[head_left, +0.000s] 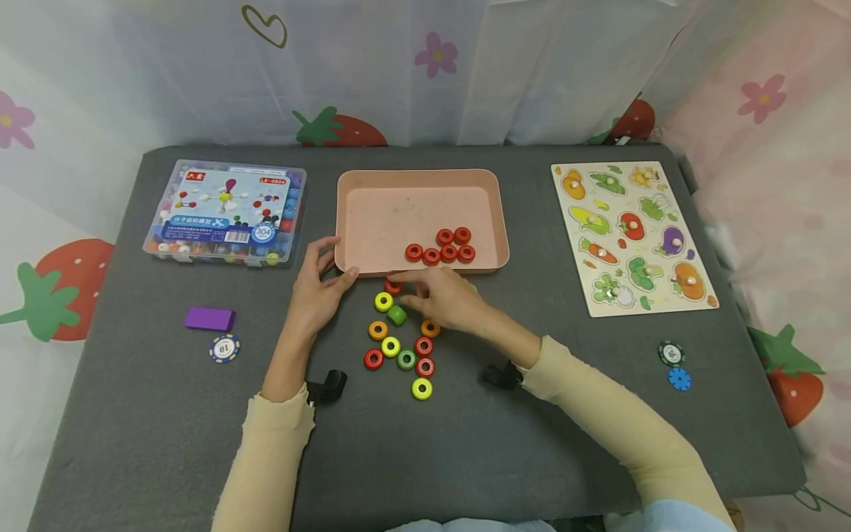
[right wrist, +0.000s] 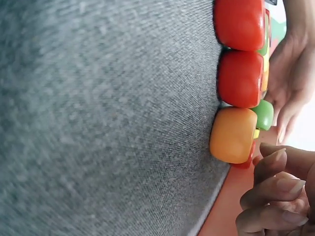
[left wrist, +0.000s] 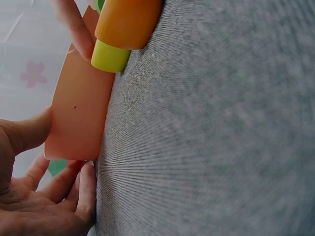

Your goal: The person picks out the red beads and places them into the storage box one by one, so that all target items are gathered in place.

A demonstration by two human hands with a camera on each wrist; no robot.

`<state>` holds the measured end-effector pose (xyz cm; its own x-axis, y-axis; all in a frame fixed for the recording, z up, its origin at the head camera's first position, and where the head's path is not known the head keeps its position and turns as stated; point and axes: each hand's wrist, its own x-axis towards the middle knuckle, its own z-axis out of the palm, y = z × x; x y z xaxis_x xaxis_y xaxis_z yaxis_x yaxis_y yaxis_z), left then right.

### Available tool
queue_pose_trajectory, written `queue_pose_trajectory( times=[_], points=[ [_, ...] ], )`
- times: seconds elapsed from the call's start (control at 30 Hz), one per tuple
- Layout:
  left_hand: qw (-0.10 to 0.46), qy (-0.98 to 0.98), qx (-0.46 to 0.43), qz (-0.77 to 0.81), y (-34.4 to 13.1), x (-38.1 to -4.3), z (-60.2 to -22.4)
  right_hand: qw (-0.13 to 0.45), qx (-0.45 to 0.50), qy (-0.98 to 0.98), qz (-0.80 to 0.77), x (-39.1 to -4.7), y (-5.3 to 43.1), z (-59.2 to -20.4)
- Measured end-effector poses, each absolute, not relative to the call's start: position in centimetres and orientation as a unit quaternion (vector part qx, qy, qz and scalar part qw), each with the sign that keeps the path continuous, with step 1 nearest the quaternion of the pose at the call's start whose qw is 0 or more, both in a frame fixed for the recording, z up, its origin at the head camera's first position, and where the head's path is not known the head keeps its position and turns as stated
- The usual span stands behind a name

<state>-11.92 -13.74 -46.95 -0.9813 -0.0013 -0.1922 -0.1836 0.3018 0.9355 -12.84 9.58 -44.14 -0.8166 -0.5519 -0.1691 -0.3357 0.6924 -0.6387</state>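
My left hand (head_left: 318, 288) grips the near left corner of the pink tray (head_left: 419, 181), thumb on the near rim and fingers along the left side. Just in front of the tray, my right hand (head_left: 442, 299) has its thumb and index finger around a red ring bead (head_left: 393, 287), which they partly cover. Right below that bead are a yellow bead (head_left: 383, 301) and a green bead (head_left: 397, 315) lying on its side. An orange bead (head_left: 430, 328) lies under the right wrist. In the right wrist view, the fingertips (right wrist: 275, 157) are beside the red bead, behind the orange one.
Several red beads (head_left: 448, 253) lie in the tray's near right part. More loose beads (head_left: 406, 360) are scattered towards me. A clear boxed set (head_left: 226, 210), purple block (head_left: 210, 318) and chip (head_left: 224, 348) are left; a vegetable puzzle board (head_left: 631, 236) and two chips (head_left: 671, 353) are right.
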Motion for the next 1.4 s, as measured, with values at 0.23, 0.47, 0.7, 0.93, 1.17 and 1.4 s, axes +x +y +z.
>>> queue_pose_trajectory(
  times=[0.23,0.47,0.7,0.93,1.17,1.4],
  points=[
    [0.080,0.803,-0.059,0.588,-13.7,-11.9,-46.9,0.164,-0.240,0.909,-0.298,-12.9,9.5,-44.0],
    [0.079,0.800,-0.058,0.592,-13.7,-11.8,-46.9,0.182,-0.212,0.920,-0.274,-12.8,9.4,-43.4],
    [0.084,0.799,-0.063,0.592,-13.8,-11.8,-47.0,0.192,-0.216,0.912,-0.290,-13.0,10.0,-43.2],
    [0.085,0.798,-0.063,0.593,-13.8,-11.8,-47.0,0.129,-0.218,0.888,-0.384,-14.2,11.3,-41.8],
    [0.080,0.798,-0.058,0.595,-13.7,-11.9,-46.9,0.083,-0.166,0.895,-0.405,-16.6,12.4,-41.0],
    [0.080,0.797,-0.057,0.596,-13.7,-11.8,-46.9,0.076,-0.120,0.900,-0.412,-19.3,12.6,-42.3]
  ],
)
